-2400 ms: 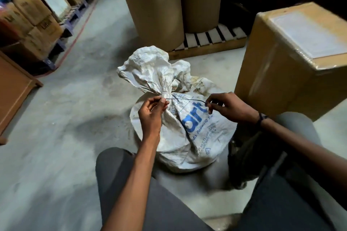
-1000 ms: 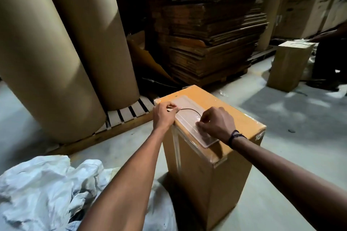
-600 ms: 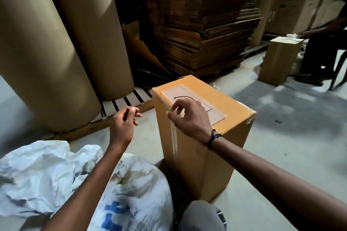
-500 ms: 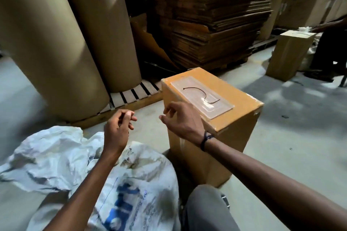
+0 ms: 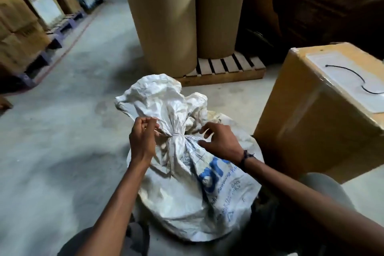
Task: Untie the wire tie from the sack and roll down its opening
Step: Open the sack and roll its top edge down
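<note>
A white sack (image 5: 187,189) with blue printing stands on the concrete floor (image 5: 62,131) between the person's knees. Its neck is bunched tight at a narrow waist, and the loose top fans out crumpled above that. The left hand (image 5: 143,139) sits against the left side of the neck, fingers curled in a grip on the gathered cloth just above the waist; the view is a little blurred there, so how much cloth it has is hard to tell. The right hand (image 5: 220,141) hovers just right of the neck with fingers spread and relaxed, its grip open and holding nothing, fingertips near the cloth but seemingly not on it.

A black wire tie (image 5: 353,78) lies loose in a curve on the clear label patch on top of a brown cardboard box (image 5: 301,131), which stands on the floor just right of the sack. Behind the sack, two tall brown paper rolls (image 5: 166,16) stand on a wooden pallet (image 5: 224,70). Stacked cartons (image 5: 18,33) line the left edge of the floor.
</note>
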`<state>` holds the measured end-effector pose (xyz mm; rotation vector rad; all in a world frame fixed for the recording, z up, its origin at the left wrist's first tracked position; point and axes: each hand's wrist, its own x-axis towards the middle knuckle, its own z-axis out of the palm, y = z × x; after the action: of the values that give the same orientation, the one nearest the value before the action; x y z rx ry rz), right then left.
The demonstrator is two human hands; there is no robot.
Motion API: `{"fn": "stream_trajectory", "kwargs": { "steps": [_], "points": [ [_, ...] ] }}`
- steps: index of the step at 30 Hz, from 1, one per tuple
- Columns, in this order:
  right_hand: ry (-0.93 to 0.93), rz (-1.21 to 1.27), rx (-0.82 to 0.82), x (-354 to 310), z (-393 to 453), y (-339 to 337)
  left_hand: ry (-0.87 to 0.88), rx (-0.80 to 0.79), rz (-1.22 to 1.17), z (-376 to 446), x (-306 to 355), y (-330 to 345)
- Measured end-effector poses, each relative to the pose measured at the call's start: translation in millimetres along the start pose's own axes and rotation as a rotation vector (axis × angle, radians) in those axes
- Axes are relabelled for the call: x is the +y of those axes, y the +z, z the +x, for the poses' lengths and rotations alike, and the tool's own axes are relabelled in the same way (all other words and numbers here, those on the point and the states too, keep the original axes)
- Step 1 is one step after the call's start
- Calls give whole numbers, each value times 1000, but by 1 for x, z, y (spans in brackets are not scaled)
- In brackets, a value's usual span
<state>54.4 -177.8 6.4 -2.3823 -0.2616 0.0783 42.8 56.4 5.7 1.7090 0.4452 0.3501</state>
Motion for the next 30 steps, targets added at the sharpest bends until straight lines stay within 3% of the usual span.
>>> {"fn": "stream_trajectory", "kwargs": {
  "steps": [8,14,20,30],
  "points": [
    [-38,108,75,-8,64,53,-88,123,175,93,-39,-5],
    [-19,188,111,3,125,73,-49,-45,334,137,-70,33],
    [39,276,95,16,151,73,-196,-155,418,152,-81,48],
    [-71,453,201,-14,111,17,91,-30,203,90,-39,41]
  ]
}}
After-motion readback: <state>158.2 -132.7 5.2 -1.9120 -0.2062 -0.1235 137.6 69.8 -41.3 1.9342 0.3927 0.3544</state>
